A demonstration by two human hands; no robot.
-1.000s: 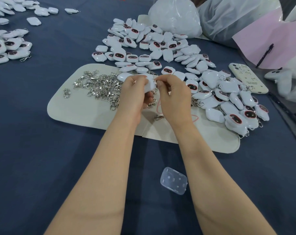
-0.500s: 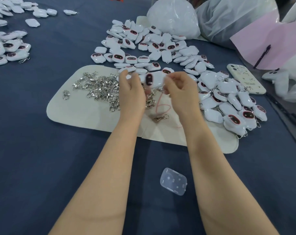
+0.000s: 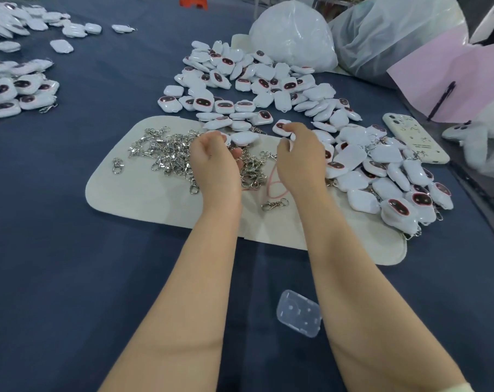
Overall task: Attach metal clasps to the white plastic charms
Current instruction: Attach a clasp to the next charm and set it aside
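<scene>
hovering over the metal clasps (image 3: 166,154) heaped centre-left on the cream mat (image 3: 143,199), the left hand (image 3: 214,165) curls its fingers down into the pile; whether it pinches one cannot be told. the right hand (image 3: 301,157), fingers loosely curled and holding nothing, sits at the edge of the white charms (image 3: 279,99) spread over the upper centre and right.

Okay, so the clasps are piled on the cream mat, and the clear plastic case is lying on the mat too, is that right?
Not quite. The clasps are piled on the mat, but the case lies off it, on the blue cloth between the forearms, as the head view shows.
</scene>
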